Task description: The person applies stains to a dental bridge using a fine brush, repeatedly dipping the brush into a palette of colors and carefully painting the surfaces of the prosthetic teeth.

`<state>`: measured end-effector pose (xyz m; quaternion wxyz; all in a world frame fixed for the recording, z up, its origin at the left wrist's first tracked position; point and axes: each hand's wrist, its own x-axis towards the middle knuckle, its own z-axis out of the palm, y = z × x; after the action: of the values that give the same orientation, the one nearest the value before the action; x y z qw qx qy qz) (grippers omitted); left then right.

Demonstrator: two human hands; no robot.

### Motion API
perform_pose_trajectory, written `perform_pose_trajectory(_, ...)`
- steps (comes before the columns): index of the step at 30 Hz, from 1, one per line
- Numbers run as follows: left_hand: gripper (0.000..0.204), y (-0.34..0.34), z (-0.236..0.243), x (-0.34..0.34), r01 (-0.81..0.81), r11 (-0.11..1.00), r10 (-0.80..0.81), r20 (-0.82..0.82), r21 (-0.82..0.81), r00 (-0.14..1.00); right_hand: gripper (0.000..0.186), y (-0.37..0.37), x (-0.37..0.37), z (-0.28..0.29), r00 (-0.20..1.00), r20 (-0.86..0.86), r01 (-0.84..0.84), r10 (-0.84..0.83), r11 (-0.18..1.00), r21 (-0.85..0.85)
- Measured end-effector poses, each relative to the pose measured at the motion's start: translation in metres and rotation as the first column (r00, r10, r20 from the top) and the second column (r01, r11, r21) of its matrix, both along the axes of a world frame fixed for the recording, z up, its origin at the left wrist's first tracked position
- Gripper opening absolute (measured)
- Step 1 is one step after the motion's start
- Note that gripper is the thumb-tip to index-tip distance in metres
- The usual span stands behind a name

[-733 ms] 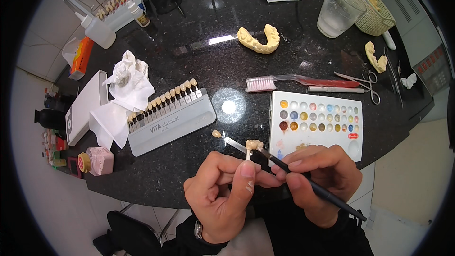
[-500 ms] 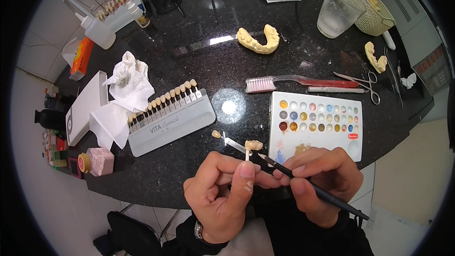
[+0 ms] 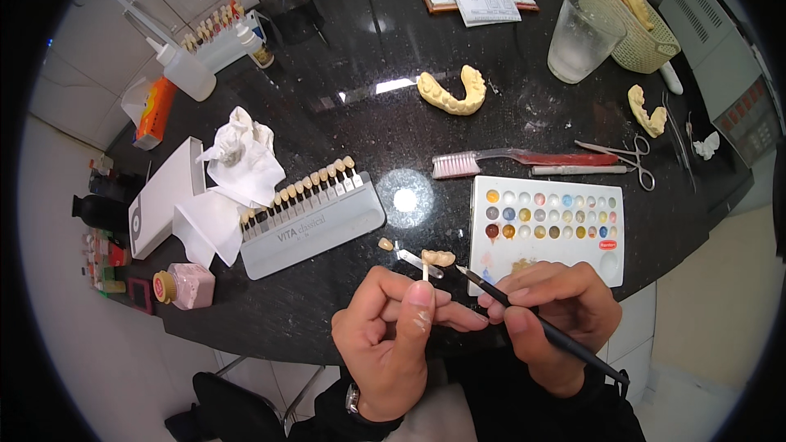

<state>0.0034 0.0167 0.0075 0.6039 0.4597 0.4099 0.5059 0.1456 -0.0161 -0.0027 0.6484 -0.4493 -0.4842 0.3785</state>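
My left hand (image 3: 389,340) pinches a thin pale stick (image 3: 425,272) between thumb and fingers. On the stick's top end sits a dental bridge (image 3: 440,259), a short row of joined tooth-coloured crowns. My right hand (image 3: 565,311) grips a slim black brush (image 3: 565,339) like a pen. Its pale pointed tip is just right of the bridge, with a small gap between them. Beyond my left hand lie a shade tab (image 3: 386,244) and its metal strip (image 3: 409,257). A white palette (image 3: 547,245) with several rows of coloured stain wells lies beyond my right hand.
A grey tooth shade guide (image 3: 319,231) and crumpled tissues (image 3: 241,155) are at left, near a pink jar (image 3: 192,286). Beyond the palette lie a toothbrush (image 3: 524,157) and scissor-like forceps (image 3: 634,155). A yellow dental cast (image 3: 453,98) and a glass (image 3: 580,41) stand farther back.
The whole view has shifted a little. The bridge appears turned, its row now showing more lengthwise. The brush tip is slightly farther right of it. Both hands keep their grips.
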Motion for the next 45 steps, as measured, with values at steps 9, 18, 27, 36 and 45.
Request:
perform_pose_trajectory(9, 0.023, -0.001, 0.000, 0.001, 0.001, 1.000, -0.001, 0.008, -0.021, 1.000, 0.019, 0.000, -0.003, 0.000, 0.997, 0.018, 0.071, -0.071, 0.997, -0.018)
perform_pose_trajectory(18, 0.024, -0.002, 0.002, 0.002, 0.009, 1.000, -0.009, 0.029, -0.022, 1.000, 0.015, 0.000, -0.005, 0.000, 0.995, 0.030, 0.096, -0.095, 0.995, -0.005)
perform_pose_trajectory(27, 0.023, -0.003, 0.001, 0.001, 0.012, 1.000, -0.012, 0.026, 0.001, 1.000, 0.015, 0.000, -0.003, 0.000, 0.993, 0.082, 0.079, -0.080, 0.997, 0.013)
perform_pose_trajectory(36, 0.022, -0.004, 0.001, 0.003, -0.014, 1.000, 0.013, 0.019, 0.010, 1.000, 0.015, 0.001, -0.004, 0.000, 0.992, 0.111, 0.067, -0.064, 0.998, -0.020)
perform_pose_trajectory(45, 0.022, -0.004, 0.001, 0.003, -0.017, 1.000, 0.017, 0.013, 0.011, 1.000, 0.017, 0.001, -0.007, 0.003, 0.994, 0.063, 0.097, -0.094, 0.994, -0.049)
